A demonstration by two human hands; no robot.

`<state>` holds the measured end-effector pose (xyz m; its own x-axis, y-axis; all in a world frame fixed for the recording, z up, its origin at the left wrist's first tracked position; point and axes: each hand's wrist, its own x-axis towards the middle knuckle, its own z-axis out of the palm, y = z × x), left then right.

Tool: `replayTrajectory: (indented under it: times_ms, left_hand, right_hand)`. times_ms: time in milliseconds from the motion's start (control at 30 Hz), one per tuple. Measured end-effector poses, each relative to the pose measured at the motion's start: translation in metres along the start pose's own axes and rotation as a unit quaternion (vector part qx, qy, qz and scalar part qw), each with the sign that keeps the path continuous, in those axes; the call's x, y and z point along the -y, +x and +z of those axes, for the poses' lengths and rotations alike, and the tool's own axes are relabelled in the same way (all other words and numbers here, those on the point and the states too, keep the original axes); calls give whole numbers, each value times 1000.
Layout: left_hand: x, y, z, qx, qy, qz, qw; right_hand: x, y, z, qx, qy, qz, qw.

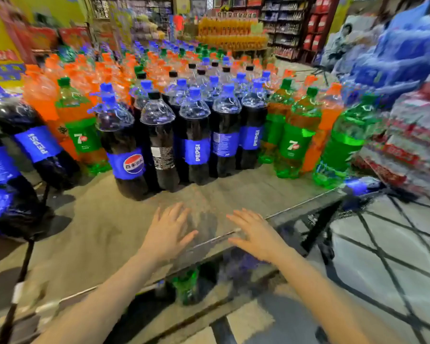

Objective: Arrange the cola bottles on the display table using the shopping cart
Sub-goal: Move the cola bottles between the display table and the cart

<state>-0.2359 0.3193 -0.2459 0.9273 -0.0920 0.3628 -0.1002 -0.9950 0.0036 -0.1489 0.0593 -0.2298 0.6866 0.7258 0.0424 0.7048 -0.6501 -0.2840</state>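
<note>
both hands (214, 234) flat, empty, over table edge (233, 234), cola bottles (194, 145) just beyond

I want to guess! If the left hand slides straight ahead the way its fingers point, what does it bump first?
Probably the front Pepsi bottle. The left hand lies open over bare table, fingers pointing at the cola row; blur makes the exact bottle uncertain.

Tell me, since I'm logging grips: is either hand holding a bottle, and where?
No. The left hand and right hand are open, fingers spread, above the table's front edge, gripping nothing.
</note>
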Motion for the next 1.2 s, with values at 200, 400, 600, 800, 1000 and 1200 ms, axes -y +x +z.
replayTrajectory:
  times_ms: [200,400,600,800,1000,1200]
  left_hand:
    - [-111,6,4,22,-19,-8,1000]
    - [-183,26,16,55,-31,6,998]
    - [-243,65,59,82,-39,42,995]
    - [-304,124,110,96,-39,55,993]
    - [-361,196,145,82,-68,61,992]
    - [-416,246,169,63,-88,91,990]
  right_hand:
    - [-75,-74,-17,-2,10,-10,1000]
    - [-144,-112,-29,-47,43,28,998]
    - [-218,-145,-23,-36,63,80,994]
    - [-312,-156,-35,5,49,115,992]
    - [-394,-157,-63,24,52,128,990]
    - [-463,-162,-83,24,50,147,988]
